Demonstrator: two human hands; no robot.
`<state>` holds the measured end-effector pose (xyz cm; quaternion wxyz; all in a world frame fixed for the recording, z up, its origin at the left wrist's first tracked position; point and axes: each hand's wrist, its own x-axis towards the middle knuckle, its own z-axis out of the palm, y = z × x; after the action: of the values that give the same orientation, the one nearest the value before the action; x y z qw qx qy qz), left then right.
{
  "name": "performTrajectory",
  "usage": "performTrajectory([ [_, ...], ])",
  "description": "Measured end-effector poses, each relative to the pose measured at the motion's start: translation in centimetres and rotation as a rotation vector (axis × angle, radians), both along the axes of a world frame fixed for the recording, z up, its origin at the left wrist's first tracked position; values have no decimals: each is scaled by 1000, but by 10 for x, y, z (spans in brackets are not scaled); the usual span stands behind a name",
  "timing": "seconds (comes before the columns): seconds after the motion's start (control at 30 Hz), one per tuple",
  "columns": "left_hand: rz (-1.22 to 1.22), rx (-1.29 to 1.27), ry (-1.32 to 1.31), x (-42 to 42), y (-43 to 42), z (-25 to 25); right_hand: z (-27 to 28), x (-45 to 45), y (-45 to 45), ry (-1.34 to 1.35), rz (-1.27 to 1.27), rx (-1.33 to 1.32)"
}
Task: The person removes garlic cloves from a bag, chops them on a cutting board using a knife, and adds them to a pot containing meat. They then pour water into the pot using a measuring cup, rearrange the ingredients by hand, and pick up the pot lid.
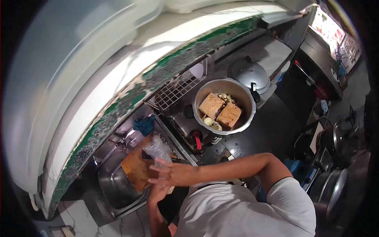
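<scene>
My right hand [173, 173] reaches across from the right, its fingers spread apart, over a worn orange-brown board [136, 168]. Just below it is my left hand [158, 193], close to or touching the right; its fingers are mostly hidden, so what it holds does not show. A crumpled clear plastic bag [157, 148] lies on the board, just beyond my right fingers. The board rests across a steel sink [112, 177].
A large metal pot [252, 112] holds two browned blocks of meat [228, 115], garlic and onion. Behind it lies a metal lid [248, 73]. A wire rack [177, 93] and blue cloth [144, 125] sit beneath an overhead shelf [158, 67]. More pots [329, 193] stand at right.
</scene>
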<state>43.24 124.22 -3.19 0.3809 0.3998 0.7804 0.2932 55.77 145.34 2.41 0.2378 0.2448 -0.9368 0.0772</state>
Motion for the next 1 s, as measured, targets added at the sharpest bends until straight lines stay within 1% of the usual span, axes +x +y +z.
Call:
performTrajectory([
  [0.03, -134, -201, -123, -2, 19, 32, -2, -3, 8, -240, -18, -94],
  [0.1, -145, -91, 81, 7, 30, 65, -10, -12, 27, -640, -112, -260],
  [0.13, -146, -34, 179, 9, 33, 72, -19, -17, 35, -821, -150, -331],
  [0.17, -201, -39, 223, 2, 31, 71, -38, -20, 40, -622, -147, -367],
  [0.2, -180, -53, 276, -4, 23, 63, -61, -20, 43, -425, -142, -399],
  [0.23, -161, -68, 328, -10, 13, 51, -74, -20, 45, -228, -137, -428],
  [0.27, -143, -82, 380, -11, 10, 48, -68, -19, 44, -275, -101, -475],
  [0.33, -31, 2, 617, -7, 8, 34, -57, -19, 38, -375, -28, -571],
  [0.37, 27, 46, 732, -5, 10, 33, -52, -22, 28, -581, -30, -730],
  [0.43, 202, 347, 612, -8, 24, 40, -31, -14, 9, -921, 211, -1202],
  [0.47, 286, 495, 546, -9, 28, 45, -18, -2, -3, -1180, 373, -1510],
  [0.5, 368, 533, 324, -6, 28, 53, -23, 3, -14, -1305, 467, -1554],
  [0.53, 445, 568, 99, -2, 27, 62, -29, 6, -25, -1429, 563, -1592],
  [0.57, 517, 597, -129, 4, 27, 72, -46, 0, -33, -1287, 648, -1540],
  [0.63, 432, 630, -313, 19, 27, 93, -110, -31, -47, -1008, 803, -1418],
  [0.67, 392, 647, -406, 25, 26, 101, -113, -43, -35, -663, 785, -1319],
  [0.7, 230, 492, -210, 22, 21, 109, -116, -56, -24, -319, 688, -1218],
  [0.73, 116, 451, -62, 24, 23, 117, -77, -60, 24, -519, 584, -1154],
  [0.8, -110, 355, 235, 26, 36, 133, -44, -62, 61, -468, 334, -786],
  [0.83, -183, 312, 323, 30, 44, 138, -33, -58, 68, -440, 213, -607],
  [0.87, -2, 304, 343, 31, 42, 125, -16, -48, 68, -573, 212, -622],
  [0.93, 361, 286, 386, 25, 41, 74, 13, -29, 66, -833, 208, -640],
  [0.97, 444, 611, 140, 26, 49, 58, 2, -28, 56, -912, 237, -788],
  [1.0, 512, 568, 62, 19, 46, 38, -19, -30, 39, -993, 299, -1204],
])
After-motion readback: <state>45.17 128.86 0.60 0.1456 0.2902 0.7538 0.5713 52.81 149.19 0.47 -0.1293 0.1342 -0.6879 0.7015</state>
